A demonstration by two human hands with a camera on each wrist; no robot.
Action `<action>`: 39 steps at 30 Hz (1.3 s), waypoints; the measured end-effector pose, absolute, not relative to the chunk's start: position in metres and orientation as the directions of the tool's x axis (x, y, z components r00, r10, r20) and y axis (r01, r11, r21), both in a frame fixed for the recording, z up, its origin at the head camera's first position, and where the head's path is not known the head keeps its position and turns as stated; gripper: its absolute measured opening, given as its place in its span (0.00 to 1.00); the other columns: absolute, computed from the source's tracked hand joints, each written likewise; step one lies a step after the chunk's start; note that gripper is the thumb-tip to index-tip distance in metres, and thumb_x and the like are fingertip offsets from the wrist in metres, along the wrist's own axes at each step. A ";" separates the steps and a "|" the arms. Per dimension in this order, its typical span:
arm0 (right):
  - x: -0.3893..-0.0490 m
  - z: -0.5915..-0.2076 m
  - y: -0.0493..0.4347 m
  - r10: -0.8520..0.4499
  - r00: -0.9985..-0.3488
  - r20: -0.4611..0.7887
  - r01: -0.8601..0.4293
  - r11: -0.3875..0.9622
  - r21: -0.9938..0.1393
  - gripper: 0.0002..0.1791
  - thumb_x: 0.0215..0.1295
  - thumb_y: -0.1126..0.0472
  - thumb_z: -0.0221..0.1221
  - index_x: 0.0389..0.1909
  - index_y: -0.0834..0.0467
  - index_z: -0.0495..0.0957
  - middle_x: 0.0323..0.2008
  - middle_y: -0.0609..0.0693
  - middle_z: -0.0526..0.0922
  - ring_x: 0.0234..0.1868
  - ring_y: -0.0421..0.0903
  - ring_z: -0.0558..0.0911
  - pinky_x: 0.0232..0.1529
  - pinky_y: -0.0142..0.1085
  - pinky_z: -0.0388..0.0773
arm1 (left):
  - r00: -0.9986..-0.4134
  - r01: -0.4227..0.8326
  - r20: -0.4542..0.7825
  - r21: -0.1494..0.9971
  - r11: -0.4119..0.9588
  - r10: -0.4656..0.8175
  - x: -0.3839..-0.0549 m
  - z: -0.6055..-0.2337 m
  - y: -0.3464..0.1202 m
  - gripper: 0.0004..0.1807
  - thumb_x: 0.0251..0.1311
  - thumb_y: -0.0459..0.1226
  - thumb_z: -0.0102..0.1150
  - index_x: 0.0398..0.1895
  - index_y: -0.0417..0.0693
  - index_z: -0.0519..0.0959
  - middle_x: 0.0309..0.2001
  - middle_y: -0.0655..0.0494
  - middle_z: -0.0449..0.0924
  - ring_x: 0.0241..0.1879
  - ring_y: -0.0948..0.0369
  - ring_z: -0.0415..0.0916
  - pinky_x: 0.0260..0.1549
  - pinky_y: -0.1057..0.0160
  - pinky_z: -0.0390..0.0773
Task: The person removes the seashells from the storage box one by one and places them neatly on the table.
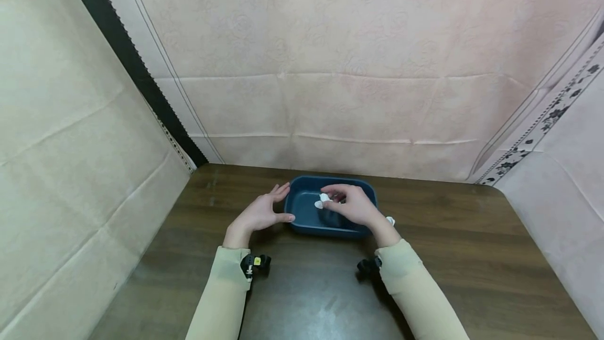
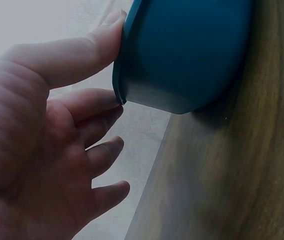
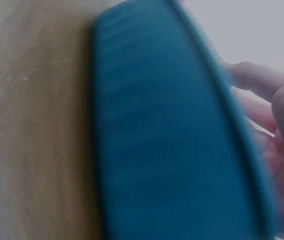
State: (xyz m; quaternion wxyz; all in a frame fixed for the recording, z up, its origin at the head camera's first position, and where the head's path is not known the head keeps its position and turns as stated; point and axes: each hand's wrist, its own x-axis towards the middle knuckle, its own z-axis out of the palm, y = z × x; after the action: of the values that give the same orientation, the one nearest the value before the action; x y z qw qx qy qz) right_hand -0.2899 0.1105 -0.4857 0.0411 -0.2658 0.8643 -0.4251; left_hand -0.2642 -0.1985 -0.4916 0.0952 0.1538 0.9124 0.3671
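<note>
A blue rectangular plastic basin [image 1: 302, 210] stands on the wooden table. At its left end is my left hand [image 1: 261, 214], thumb and fingers spread. In the left wrist view, its thumb [image 2: 94, 47] and forefinger touch the basin's rim, while the other fingers stay relaxed. My right hand [image 1: 357, 206] reaches over the basin from the right, curled, and pinches small white pieces [image 1: 324, 198] between thumb and fingers. Their exact kind is too small to tell. In the right wrist view the basin's wall [image 3: 162, 130] is blurred and hides the fingertips.
Another small white thing [image 1: 390, 220] shows beside my right wrist, just outside the basin. The wooden table [image 1: 472, 256] extends on both sides and toward me. Pale cloth [image 1: 354, 109] hangs behind it and at both sides.
</note>
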 end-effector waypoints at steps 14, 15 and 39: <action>-0.251 -0.479 0.204 -0.198 -0.950 0.242 -0.306 0.420 -0.854 0.21 0.74 0.53 0.70 0.63 0.52 0.84 0.47 0.52 0.87 0.46 0.49 0.83 0.44 0.32 0.82 | -0.934 0.214 -0.053 0.706 0.675 0.352 -0.262 -0.489 -0.197 0.49 0.66 0.47 0.76 0.85 0.51 0.60 0.85 0.58 0.53 0.86 0.52 0.41 0.77 0.35 0.54; -0.249 -0.481 0.211 -0.181 -0.953 0.242 -0.297 0.425 -0.855 0.21 0.74 0.53 0.69 0.64 0.53 0.84 0.46 0.52 0.87 0.46 0.48 0.84 0.44 0.31 0.82 | -0.934 0.214 -0.053 0.708 0.674 0.352 -0.262 -0.489 -0.197 0.49 0.66 0.47 0.76 0.85 0.51 0.60 0.85 0.57 0.53 0.86 0.52 0.41 0.77 0.35 0.54; -0.252 -0.511 0.315 -0.179 -0.984 -0.007 -0.096 0.561 -0.822 0.27 0.74 0.54 0.70 0.66 0.65 0.80 0.55 0.61 0.87 0.47 0.39 0.85 0.43 0.35 0.84 | -0.931 0.225 -0.052 0.698 0.680 0.362 -0.263 -0.491 -0.198 0.49 0.67 0.48 0.75 0.86 0.51 0.59 0.85 0.57 0.52 0.86 0.52 0.41 0.77 0.35 0.54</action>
State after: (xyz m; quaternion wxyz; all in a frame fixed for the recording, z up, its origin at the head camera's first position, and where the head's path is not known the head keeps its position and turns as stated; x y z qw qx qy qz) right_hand -0.2523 0.3146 -0.5105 0.0449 -0.0781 0.8824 -0.4618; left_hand -0.2634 -0.1976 -0.4907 0.0934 0.1608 0.9118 0.3662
